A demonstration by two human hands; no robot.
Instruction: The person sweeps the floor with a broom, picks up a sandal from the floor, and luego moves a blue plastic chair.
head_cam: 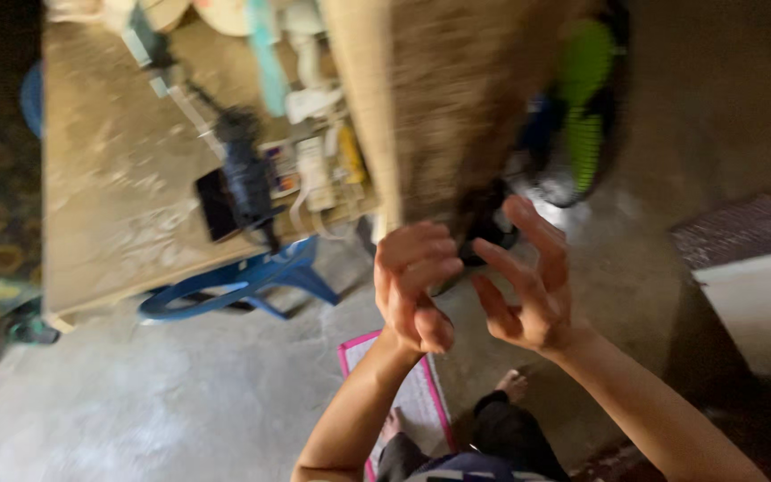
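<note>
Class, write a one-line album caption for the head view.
Two raised hands, left hand and right hand, close around a small dark object.

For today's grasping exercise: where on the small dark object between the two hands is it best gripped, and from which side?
Likely by its two outer ends, one from each side: the left hand and right hand already flank the dark object, fingers curled toward it. It is blurred, so its exact shape cannot be told.

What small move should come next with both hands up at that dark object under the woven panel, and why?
Probably close the left hand and right hand steadily on the dark object first. Both sets of fingers are spread around it at the woven panel's lower edge, and the view is too blurred to confirm a firm grip.
</note>
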